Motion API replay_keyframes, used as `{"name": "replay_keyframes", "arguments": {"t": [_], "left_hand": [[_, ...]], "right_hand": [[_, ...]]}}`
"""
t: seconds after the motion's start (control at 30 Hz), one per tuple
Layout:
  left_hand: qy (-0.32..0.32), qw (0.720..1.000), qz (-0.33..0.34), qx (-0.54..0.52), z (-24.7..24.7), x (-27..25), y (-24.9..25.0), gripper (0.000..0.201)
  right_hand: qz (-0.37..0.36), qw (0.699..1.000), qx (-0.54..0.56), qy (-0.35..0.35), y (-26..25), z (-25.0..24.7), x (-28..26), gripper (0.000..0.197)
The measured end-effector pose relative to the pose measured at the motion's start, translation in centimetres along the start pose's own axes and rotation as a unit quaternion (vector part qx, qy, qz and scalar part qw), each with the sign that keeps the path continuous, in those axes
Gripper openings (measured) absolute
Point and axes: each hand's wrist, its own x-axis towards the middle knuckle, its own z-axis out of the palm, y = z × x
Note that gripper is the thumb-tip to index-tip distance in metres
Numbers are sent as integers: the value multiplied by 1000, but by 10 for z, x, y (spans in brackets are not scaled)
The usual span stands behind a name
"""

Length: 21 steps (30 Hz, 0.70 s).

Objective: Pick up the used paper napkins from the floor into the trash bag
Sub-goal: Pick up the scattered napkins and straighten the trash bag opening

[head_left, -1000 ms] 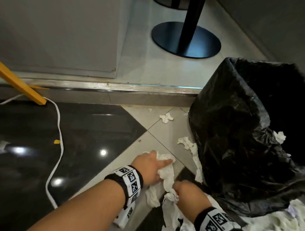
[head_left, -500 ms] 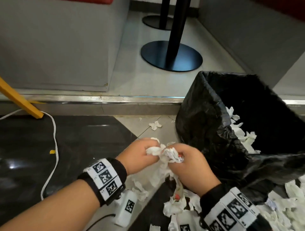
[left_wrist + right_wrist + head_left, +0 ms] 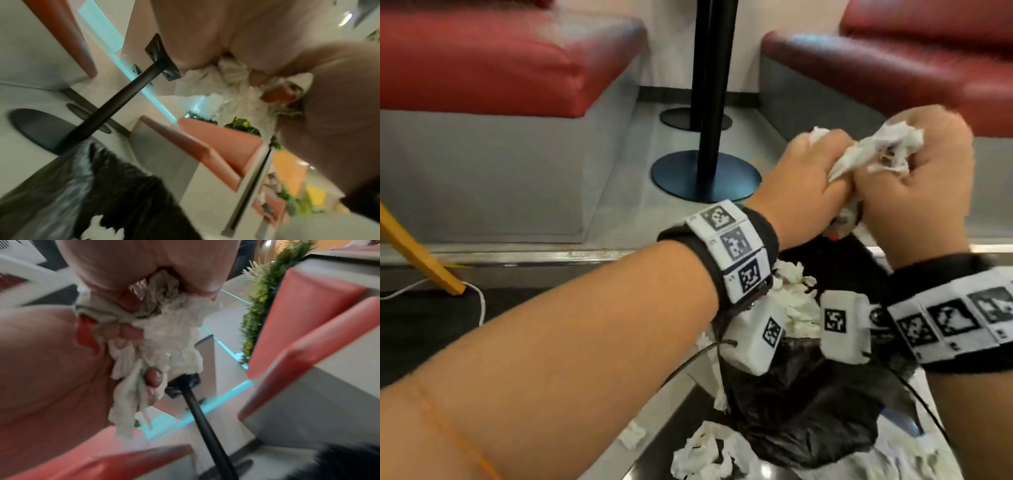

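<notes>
Both hands are raised together above the black trash bag (image 3: 801,407), squeezing one crumpled wad of white napkins (image 3: 876,150) between them. My left hand (image 3: 811,178) grips the wad from the left and my right hand (image 3: 914,178) from the right, fingers curled round it. In the left wrist view the napkins (image 3: 232,87) bulge out between the two palms; the right wrist view shows the wad (image 3: 164,337) with a red scrap in it. The bag holds more napkins (image 3: 794,298), and loose napkins (image 3: 709,455) lie on the floor in front of it.
Red bench seats (image 3: 482,61) on grey bases flank a black table post (image 3: 714,85) with a round base ahead. A metal step edge (image 3: 517,255) crosses the floor. At the left stand a yellow leg (image 3: 417,253) and a white cable (image 3: 479,305).
Both hands gathered napkins on the floor, pressed them into one wad, then lifted it up and right over the trash bag. The head view tilted upward.
</notes>
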Motion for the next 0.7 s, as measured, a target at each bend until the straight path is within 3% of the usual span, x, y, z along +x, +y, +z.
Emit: {"name": "replay_keyframes", "arguments": {"t": [0.03,0.07,0.1,0.13,0.17,0.2,0.23,0.27,0.37,0.47,0.57,0.7], "left_hand": [[-52,998,-40,21,14,-1,-4,39],[-132,986,-81,66,28,-5,-12,49],[-235,955,-112,145,39,-11,-19,53],[-329,903,-135,241,48,-17,-23,53],[-385,852,-153,320,54,-22,-27,53],[-405,827,-162,355,56,-27,-29,55],[-408,826,-168,351,52,-28,-30,58],[-393,845,-166,323,45,-29,-30,57],[-295,909,-156,248,11,-30,-32,34],[-229,932,-142,245,-25,-55,-48,6],[-261,914,-182,252,-50,-114,-88,2],[-433,818,-226,303,-52,-225,-144,22]], "right_hand": [[21,999,-36,-10,16,1,-7,22],[52,993,-80,-72,34,5,-18,28],[81,969,-132,-193,50,10,-31,32],[90,912,-194,-350,62,16,-47,35],[110,843,-233,-473,71,19,-59,38],[118,799,-267,-526,77,18,-64,46],[141,783,-275,-540,75,12,-62,56],[171,784,-273,-531,75,7,-57,64],[173,838,-268,-443,61,-5,-35,57],[129,891,-185,-395,28,-9,-21,43],[89,908,-89,-400,-15,1,-30,29],[60,884,-37,-462,-59,43,-78,23]]}}
